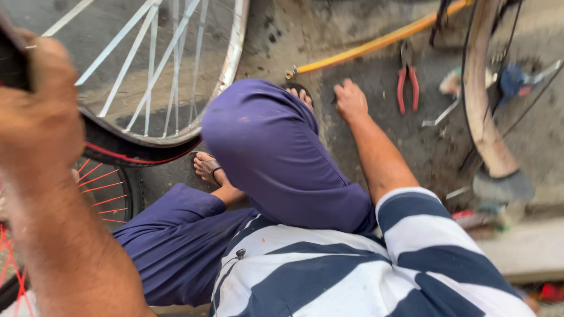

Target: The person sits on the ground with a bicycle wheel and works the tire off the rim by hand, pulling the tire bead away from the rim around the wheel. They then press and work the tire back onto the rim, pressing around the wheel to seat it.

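My left hand (36, 114) is raised at the upper left, its fingers closed on a black tyre edge (10, 61) beside a bicycle wheel with a silver rim (232, 56) and white spokes. My right hand (351, 100) reaches down to the dirty concrete ground, with the fingers curled under. It lies just right of my sandalled foot (301, 94) and below the brass end of a yellow hose (376, 42). Whether it holds anything is hidden. My knee in purple trousers (264, 147) fills the middle.
Red-handled pliers (407, 85) and a metal tool (440, 114) lie on the ground right of my right hand. A wheel with a tan tyre (484, 111) stands at the right. A wheel with red spokes (100, 188) lies at the lower left.
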